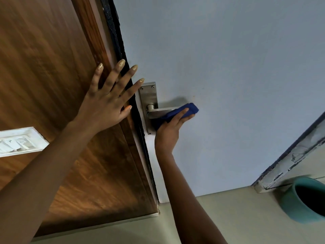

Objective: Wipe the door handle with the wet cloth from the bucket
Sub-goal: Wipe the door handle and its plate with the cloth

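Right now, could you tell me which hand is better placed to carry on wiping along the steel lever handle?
The right hand: it already grips the blue cloth wrapped over the steel lever handle. The left hand lies spread flat across the brown wooden frame, holding nothing.

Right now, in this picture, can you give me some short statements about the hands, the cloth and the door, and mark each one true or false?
1. The right hand presses a blue cloth on the door handle. True.
2. The left hand holds the cloth. False: it lies flat and open on the wooden frame, with nothing in its grip.
3. The cloth covers the outer end of the handle. True.
4. The bucket hangs from the handle. False: it stands on the floor at the lower right.
5. The door is brown wood. False: it is pale grey.
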